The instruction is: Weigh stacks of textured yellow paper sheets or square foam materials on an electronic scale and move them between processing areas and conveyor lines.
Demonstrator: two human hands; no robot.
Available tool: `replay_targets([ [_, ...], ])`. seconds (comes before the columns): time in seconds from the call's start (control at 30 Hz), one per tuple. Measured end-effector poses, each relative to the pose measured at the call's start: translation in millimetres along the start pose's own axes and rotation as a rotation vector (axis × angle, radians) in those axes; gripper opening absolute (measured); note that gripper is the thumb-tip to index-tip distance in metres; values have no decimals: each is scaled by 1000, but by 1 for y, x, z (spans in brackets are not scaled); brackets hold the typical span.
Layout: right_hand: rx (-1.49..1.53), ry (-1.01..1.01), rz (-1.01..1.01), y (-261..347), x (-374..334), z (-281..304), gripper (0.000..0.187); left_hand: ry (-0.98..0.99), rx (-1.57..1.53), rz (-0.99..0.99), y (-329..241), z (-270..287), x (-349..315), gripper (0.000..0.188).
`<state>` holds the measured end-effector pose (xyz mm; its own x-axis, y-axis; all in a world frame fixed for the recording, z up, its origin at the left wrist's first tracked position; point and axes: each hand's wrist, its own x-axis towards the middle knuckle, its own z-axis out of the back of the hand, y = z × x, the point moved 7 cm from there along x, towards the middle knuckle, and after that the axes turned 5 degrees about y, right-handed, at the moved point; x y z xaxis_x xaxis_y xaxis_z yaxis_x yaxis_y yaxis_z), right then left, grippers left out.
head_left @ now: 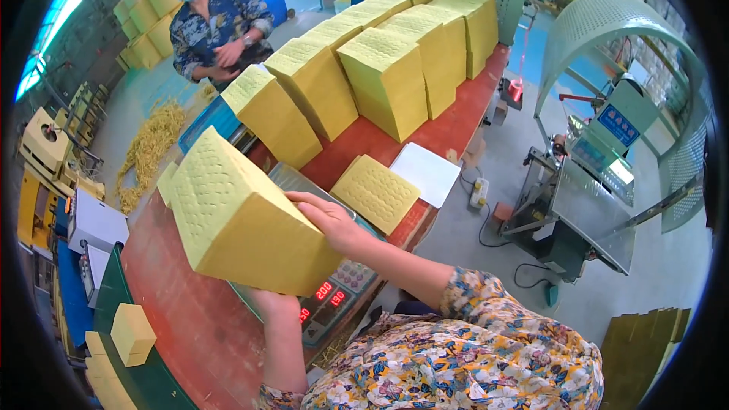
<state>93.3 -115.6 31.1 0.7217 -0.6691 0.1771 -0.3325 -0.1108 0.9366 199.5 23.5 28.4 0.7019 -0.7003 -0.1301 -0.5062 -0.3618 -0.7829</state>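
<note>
Between my two hands is a thick, tilted stack of yellow paper [258, 235], its end face marked with rows of punched dents. My left hand [275, 304] supports it from below, with the fingers hidden beneath. Against its right side presses my right hand [325, 219], fingers stretched along the paper. Partly covered by the stack is a digital scale [351, 279] with a red lit display. Beyond my right hand lie a thin pile of yellow sheets [376, 193] and a white sheet [427, 173].
Rows of tall yellow paper stacks [387, 80] stand along the red table [175, 288]. A masked person [220, 26] is across it. A machine with a perforated guard [600, 30] stands at right. A small yellow block [133, 335] sits on a green surface at lower left.
</note>
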Motion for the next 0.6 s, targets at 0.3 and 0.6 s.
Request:
replay_targets([
  [0.3, -145, -107, 20, 8, -42, 26, 38, 129, 80, 26, -62, -17, -1, 62],
  [0.6, -90, -238, -308, -44, -101, 48, 34, 290, 421, 71, -113, -61, 25, 57],
])
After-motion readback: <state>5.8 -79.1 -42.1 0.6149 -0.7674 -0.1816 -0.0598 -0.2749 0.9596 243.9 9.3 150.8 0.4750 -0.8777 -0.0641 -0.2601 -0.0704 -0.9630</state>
